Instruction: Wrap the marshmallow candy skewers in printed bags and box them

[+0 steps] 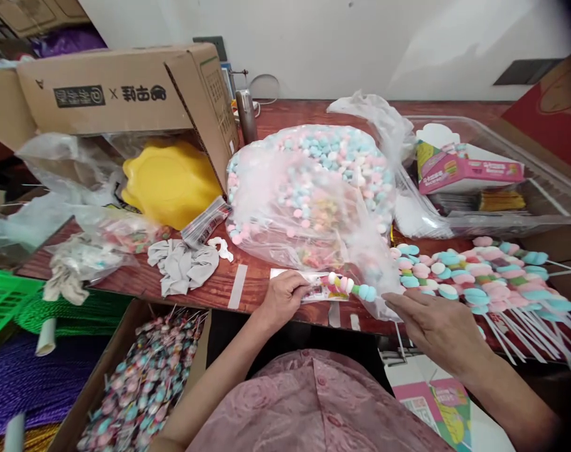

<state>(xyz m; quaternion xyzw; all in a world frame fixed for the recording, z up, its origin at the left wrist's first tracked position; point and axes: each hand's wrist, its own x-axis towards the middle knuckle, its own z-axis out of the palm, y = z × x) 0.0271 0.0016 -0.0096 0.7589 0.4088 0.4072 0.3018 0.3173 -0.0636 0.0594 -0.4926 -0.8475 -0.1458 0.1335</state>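
Observation:
My left hand (284,295) is closed on the end of a small clear wrapper bag (319,290) at the near edge of the red wooden table (248,282). A marshmallow skewer (354,287) with pastel pieces lies partly inside that wrapper. My right hand (431,323) sits just right of the skewer's end, fingers bent and pointing toward it; what it holds, if anything, is hidden. Behind both hands bulges a big clear bag of pink, blue and white marshmallows (314,182).
A pile of finished skewers (483,276) lies to the right. A clear bin (502,182) holds a pink box. Left: an open cardboard box (120,94), yellow plastic object (170,182), grey cloth (182,263). Below, a carton of wrapped skewers (149,376).

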